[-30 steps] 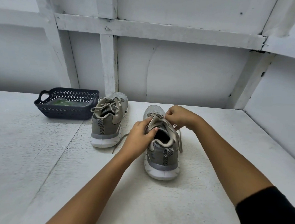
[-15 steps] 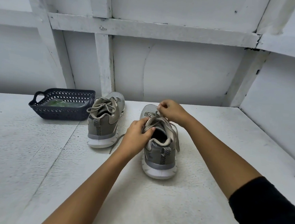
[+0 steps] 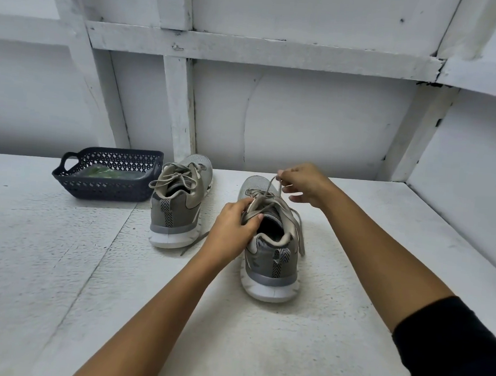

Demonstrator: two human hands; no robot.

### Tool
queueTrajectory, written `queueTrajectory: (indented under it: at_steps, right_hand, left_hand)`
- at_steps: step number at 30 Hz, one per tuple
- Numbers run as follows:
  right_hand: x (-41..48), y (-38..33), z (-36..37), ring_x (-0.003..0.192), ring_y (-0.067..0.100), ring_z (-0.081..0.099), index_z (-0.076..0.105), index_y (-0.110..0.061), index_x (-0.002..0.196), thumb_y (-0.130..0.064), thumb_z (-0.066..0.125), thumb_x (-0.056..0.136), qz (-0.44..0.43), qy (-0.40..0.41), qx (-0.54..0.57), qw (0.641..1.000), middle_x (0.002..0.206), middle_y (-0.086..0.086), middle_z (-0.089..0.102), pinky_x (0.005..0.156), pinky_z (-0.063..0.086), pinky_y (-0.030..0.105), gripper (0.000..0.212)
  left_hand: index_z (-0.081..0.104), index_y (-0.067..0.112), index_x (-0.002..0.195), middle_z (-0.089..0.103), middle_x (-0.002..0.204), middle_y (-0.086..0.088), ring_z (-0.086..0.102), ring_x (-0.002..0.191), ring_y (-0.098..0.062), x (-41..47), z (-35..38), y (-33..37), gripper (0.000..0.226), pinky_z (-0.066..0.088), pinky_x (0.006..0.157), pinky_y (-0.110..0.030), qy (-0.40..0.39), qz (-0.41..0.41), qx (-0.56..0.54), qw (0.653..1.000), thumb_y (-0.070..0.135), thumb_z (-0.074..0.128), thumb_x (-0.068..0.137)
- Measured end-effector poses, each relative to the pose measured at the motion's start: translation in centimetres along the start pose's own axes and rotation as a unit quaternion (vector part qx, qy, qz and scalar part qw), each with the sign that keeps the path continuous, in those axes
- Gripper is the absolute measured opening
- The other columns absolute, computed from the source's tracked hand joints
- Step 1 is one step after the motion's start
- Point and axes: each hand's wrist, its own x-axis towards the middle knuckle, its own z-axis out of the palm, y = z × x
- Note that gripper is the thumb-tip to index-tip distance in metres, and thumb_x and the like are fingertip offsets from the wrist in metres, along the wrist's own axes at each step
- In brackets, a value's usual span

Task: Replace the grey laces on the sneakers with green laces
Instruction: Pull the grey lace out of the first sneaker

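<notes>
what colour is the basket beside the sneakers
The basket is dark navy, with perforated lattice walls; clearest in the head view.

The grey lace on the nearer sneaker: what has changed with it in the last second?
The right hand, pinching the grey lace, has lifted and drawn a strand up and away from the nearer sneaker. The left hand still grips that shoe at its opening. The other sneaker and the basket have not moved.
</notes>
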Motion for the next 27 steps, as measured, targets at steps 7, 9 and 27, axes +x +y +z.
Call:
queueTrajectory:
  at_steps: [7, 9, 27]
  right_hand:
    - [-0.9, -0.4, -1.2, 0.056, 0.010, 0.052, 0.061, -0.006, 0.074, -0.015, 0.060, 0.092, 0.011, -0.085, -0.176, 0.981, 0.065, 0.004, 0.056, 0.052, 0.044, 0.018, 0.020]
    - [-0.7, -0.7, -1.2, 0.049, 0.006, 0.049, 0.057, -0.010, 0.069, -0.012, 0.056, 0.094, -0.001, -0.049, -0.100, 0.994, 0.060, 0.001, 0.052, 0.048, 0.042, 0.016, 0.025]
    - [0.1, -0.3, -2.9, 0.038, 0.008, 0.057, 0.050, -0.007, 0.072, -0.017, 0.041, 0.100, -0.025, 0.089, 0.262, 0.961, 0.042, 0.000, 0.057, 0.044, 0.049, 0.017, 0.031]
  left_hand:
    - [0.053, 0.022, 0.129, 0.054, 0.121, -0.007, 0.050, 0.116, -0.018, 0.2, -0.2, 0.5, 0.037, 0.040, 0.102, -0.037, 0.004, 0.000, -0.002, 1.000, 0.024, 0.056, 0.092]
    - [0.053, 0.022, 0.129, 0.054, 0.122, -0.008, 0.051, 0.115, -0.018, 0.1, -0.3, 0.4, 0.037, 0.040, 0.102, -0.038, 0.004, -0.005, -0.002, 1.000, 0.025, 0.056, 0.092]
    - [0.052, 0.020, 0.132, 0.055, 0.123, -0.006, 0.052, 0.114, -0.017, 0.2, 0.0, -0.3, 0.045, 0.041, 0.103, -0.040, -0.006, -0.021, -0.010, 1.000, 0.032, 0.058, 0.090]
